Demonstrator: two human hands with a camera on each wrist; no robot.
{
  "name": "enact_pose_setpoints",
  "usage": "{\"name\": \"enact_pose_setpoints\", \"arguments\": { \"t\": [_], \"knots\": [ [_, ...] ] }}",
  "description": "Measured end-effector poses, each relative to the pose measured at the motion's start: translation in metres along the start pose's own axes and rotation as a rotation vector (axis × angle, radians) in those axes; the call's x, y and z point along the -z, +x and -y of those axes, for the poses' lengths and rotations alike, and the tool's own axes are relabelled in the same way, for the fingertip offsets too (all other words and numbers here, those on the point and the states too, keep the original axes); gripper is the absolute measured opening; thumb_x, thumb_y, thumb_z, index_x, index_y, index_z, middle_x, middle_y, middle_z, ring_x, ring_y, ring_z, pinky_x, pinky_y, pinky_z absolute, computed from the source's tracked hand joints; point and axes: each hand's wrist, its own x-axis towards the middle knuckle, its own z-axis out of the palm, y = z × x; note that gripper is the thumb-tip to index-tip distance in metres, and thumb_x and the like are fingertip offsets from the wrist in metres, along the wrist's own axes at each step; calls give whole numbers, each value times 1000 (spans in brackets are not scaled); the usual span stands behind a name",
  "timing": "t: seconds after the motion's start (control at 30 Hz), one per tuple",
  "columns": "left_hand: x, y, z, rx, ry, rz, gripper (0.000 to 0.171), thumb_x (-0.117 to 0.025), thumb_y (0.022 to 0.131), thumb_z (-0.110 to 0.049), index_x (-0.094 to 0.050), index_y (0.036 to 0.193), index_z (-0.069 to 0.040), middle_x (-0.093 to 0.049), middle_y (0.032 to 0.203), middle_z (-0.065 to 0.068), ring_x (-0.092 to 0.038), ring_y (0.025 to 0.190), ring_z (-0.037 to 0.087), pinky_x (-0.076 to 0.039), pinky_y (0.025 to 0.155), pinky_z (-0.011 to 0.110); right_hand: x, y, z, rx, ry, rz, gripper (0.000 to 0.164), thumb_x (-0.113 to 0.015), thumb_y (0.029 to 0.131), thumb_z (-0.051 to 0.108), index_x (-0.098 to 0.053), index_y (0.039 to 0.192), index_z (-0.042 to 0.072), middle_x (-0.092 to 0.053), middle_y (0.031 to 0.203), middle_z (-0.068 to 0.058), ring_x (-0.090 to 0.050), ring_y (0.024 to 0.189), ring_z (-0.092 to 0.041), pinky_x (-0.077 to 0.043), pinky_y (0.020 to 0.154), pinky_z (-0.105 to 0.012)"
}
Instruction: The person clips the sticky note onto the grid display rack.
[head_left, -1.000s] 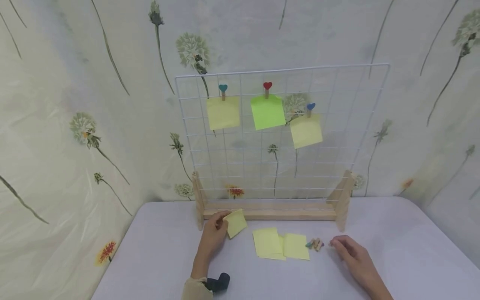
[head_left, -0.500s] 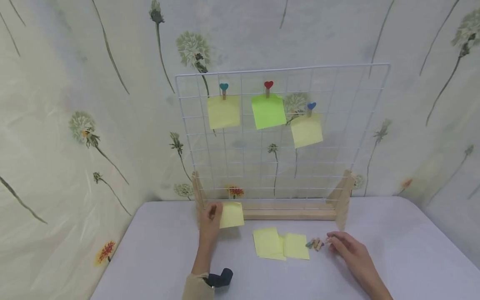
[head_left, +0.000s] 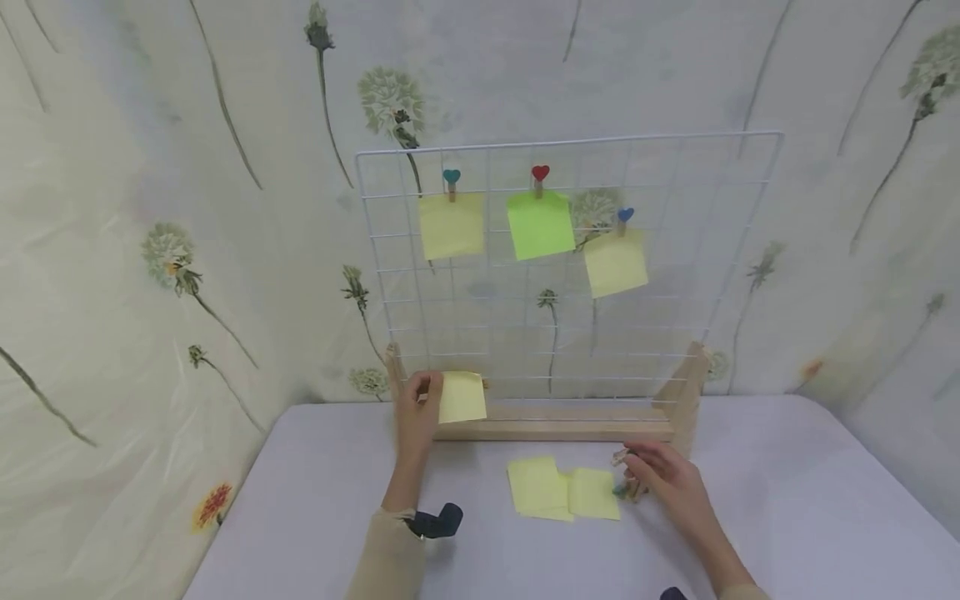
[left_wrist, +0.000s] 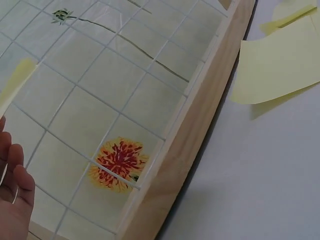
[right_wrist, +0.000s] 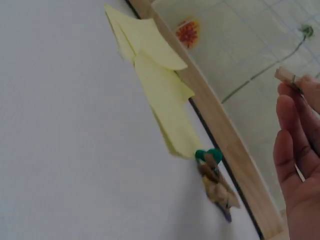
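My left hand (head_left: 417, 417) pinches a yellow sticky note (head_left: 462, 397) by its left edge, in front of the lower left of a white wire grid (head_left: 510, 325). In the left wrist view only a corner of that sticky note (left_wrist: 17, 82) shows, beside the fingers. My right hand (head_left: 670, 479) holds a small wooden clothespin (right_wrist: 286, 76) between thumb and fingertips. It hovers over a little pile of wooden clothespins (right_wrist: 217, 187), one with a green heart. Several yellow sticky notes (head_left: 536, 487) lie overlapping on the table, left of the pile.
The grid stands in a wooden base (head_left: 555, 427) on a white table (head_left: 315, 500). Clothespins with hearts hold a pale yellow note (head_left: 452, 227), a bright green note (head_left: 542, 227) and another yellow note (head_left: 617, 264) on it. A flowered curtain (head_left: 225, 208) hangs behind.
My left hand has raised the sticky note from near the table to the grid's lower left and turned it to face me. My right hand has lifted and moved left with a clothespin.
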Motion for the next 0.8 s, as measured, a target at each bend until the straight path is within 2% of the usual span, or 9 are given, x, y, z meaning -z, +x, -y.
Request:
{"name": "enact_pose_setpoints", "arguments": {
  "t": [0.17,0.27,0.5,0.6,0.7,0.8],
  "knots": [
    [1,8,-12,-1,-11,19,32,-55,93,-41,-64,98,-11,-65,101,6,-59,95,17,-47,83,30,-9,14,19,137,94,52,28,-54,95,12,-56,122,2,-63,101,-1,-62,83,-11,-53,67,-24],
    [0,11,-17,-16,-17,38,33,-55,93,-42,-64,99,-11,-66,103,6,-60,98,19,-47,85,32,-12,19,30,155,110,67,27,-54,95,8,-56,122,2,-63,96,-4,-59,77,-10,-52,62,-25],
    [1,16,-25,-78,-28,35,28,-55,95,-37,-64,98,-10,-66,102,6,-61,97,17,-48,84,29,-18,22,63,136,-30,70,27,-57,94,12,-58,120,5,-65,101,-9,-61,79,-10,-53,64,-25],
    [2,19,-30,-113,-46,25,26,-55,95,-35,-64,98,-10,-67,102,6,-62,97,17,-49,81,28,-20,28,66,154,-92,61,25,-58,94,14,-59,117,8,-67,104,-7,-62,82,-6,-53,66,-21],
    [1,23,-34,-147,-55,32,27,-56,94,-35,-65,98,-10,-68,103,6,-63,98,18,-49,80,26,-23,35,64,175,-102,63,24,-59,93,17,-60,117,13,-67,107,-4,-61,85,-2,-52,68,-19],
    [0,26,-38,-178,-57,42,29,-55,94,-36,-65,100,-8,-69,103,8,-63,99,18,-49,76,22,-26,40,64,186,-55,82,25,-60,93,20,-60,117,13,-66,109,-2,-61,88,-2,-53,69,-21]
  ]
}}
